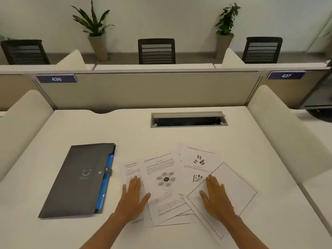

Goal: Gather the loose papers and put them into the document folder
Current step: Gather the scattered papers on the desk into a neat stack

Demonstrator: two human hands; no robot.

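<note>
Several loose printed papers (167,178) lie fanned out on the white desk (71,130), overlapping one another. My left hand (132,200) rests flat on the leftmost sheets, fingers spread. My right hand (214,198) lies flat on the rightmost sheet, a page with a large empty rectangle (237,187). Neither hand grips anything. A dark grey document folder (79,180) lies closed to the left of the papers, with a blue inner edge showing along its right side and a button clasp.
A cable tray slot (188,120) is set into the desk behind the papers. A beige partition (161,88) closes the far edge, and cream side dividers flank the desk. Chairs and potted plants stand beyond.
</note>
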